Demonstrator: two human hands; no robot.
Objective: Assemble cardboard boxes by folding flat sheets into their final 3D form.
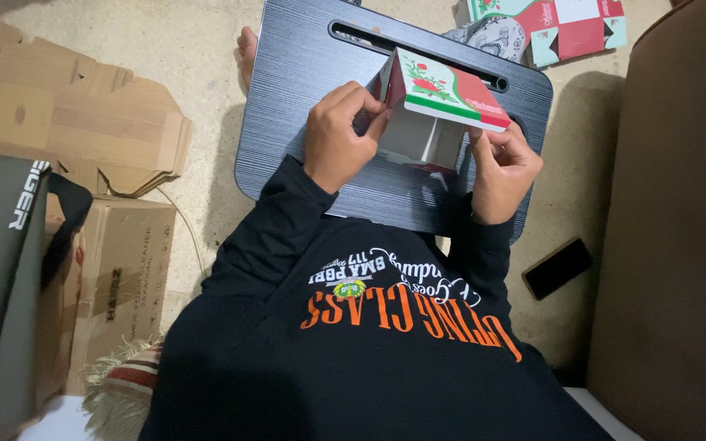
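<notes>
Hands, left hand (338, 135) and right hand (502, 167), both grip a paper box (431, 110) over a lap tray (304, 90).

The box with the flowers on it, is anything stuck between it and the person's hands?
No. Both the left hand and right hand already touch the small paper box directly, above the dark lap tray.

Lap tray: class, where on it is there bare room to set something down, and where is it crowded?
Bare: the lap tray's left part, beside the left hand. Crowded: centre and right, where both hands, the right hand included, hold the printed box.
</notes>
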